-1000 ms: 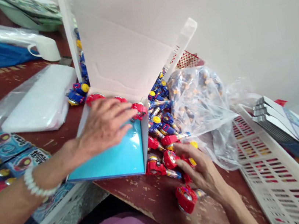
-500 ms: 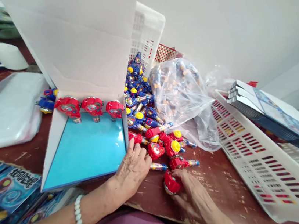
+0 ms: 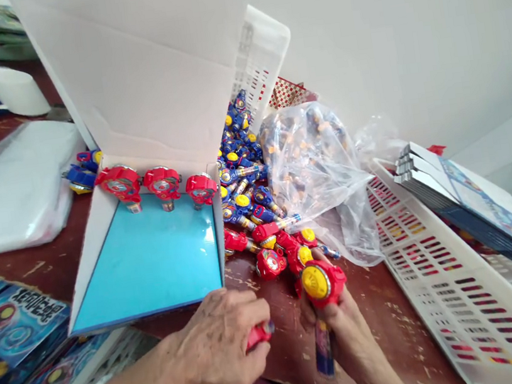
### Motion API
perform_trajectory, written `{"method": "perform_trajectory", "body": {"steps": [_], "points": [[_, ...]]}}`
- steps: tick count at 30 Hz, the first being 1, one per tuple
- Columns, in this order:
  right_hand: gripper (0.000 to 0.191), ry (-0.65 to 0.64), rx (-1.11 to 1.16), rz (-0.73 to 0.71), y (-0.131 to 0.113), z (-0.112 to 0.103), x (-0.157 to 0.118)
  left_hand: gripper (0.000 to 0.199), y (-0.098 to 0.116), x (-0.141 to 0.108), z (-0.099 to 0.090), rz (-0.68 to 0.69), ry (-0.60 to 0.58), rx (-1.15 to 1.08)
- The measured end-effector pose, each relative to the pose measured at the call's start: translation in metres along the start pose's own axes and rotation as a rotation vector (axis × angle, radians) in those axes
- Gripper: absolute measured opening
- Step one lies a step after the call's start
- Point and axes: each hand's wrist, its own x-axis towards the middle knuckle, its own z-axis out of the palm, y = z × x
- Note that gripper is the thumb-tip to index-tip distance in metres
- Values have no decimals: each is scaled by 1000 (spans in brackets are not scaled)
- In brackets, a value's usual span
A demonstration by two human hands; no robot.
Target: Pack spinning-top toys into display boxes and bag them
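Note:
My left hand (image 3: pixel 224 342) is closed round a red toy (image 3: pixel 258 336), mostly hidden by the fingers, near the table's front edge. To its right, my right hand (image 3: pixel 346 325) grips another red toy (image 3: pixel 322 282) with a yellow knob facing up and a clear tube pointing down. Three red toys, one of them at the middle (image 3: pixel 163 184), stand along the back edge of a box with a blue panel (image 3: pixel 151 257). A loose pile of red toys (image 3: pixel 270 262) lies between the box and my right hand, with blue toys (image 3: pixel 242 200) behind it.
The box's white lid (image 3: pixel 137 62) stands upright. A plastic bag of toys (image 3: pixel 310 152) sits behind the pile. On the right is a slotted white basket (image 3: pixel 470 289) with flat cartons (image 3: pixel 477 205) on top. Plastic sleeves (image 3: pixel 21 187), a mug (image 3: pixel 16 92) and printed packs (image 3: pixel 17 321) are at left.
My left hand has left the pile and come down towards the front edge with a red toy. My right hand has turned its toy so the yellow knob and tube show.

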Motion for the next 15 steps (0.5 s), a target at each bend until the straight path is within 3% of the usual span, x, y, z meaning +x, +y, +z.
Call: {"method": "perform_trajectory", "body": {"steps": [4,8,12,15], "points": [[58,15,286,58,-13,39,27,41,6,-8,-7,-187,-129,-233],[52,-25,220,-88,-16,68,42,24,-7,-8,-10,-253,-74,-568],[52,-194,207,-122,-23,70,54,16,-24,-15,-20,-302,-45,-809],[73,-376,135,-93,-34,61,66,18,-32,-26,-24,-292,-94,-977]]}}
